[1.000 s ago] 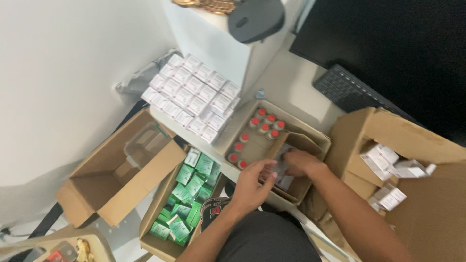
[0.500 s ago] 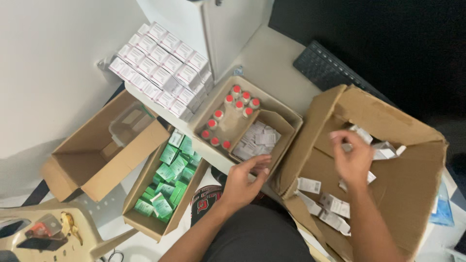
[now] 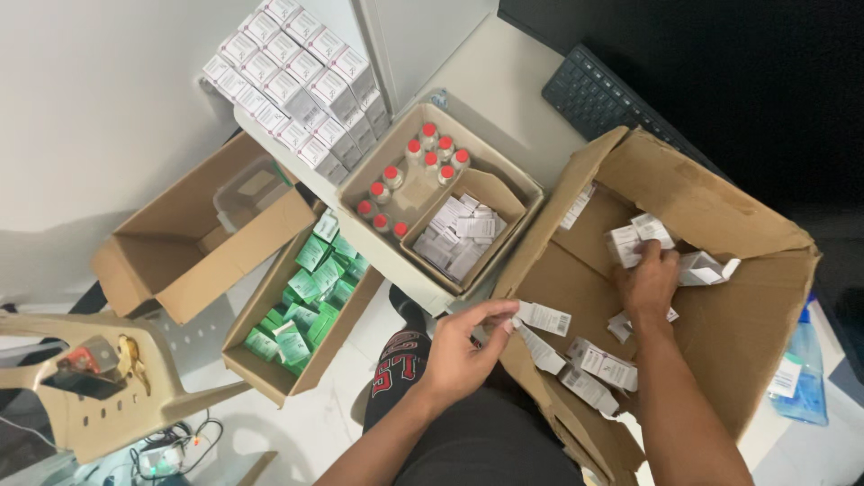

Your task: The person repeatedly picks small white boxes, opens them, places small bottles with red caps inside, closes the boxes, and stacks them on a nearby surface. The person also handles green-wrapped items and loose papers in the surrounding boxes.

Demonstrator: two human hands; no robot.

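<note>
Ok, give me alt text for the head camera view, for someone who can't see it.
A person's right hand reaches among small white cartons in a large open cardboard box, while the left hand pinches a flat white carton at its edge. Nearby, a tray holds red-capped vials, and another box holds green cartons.
</note>
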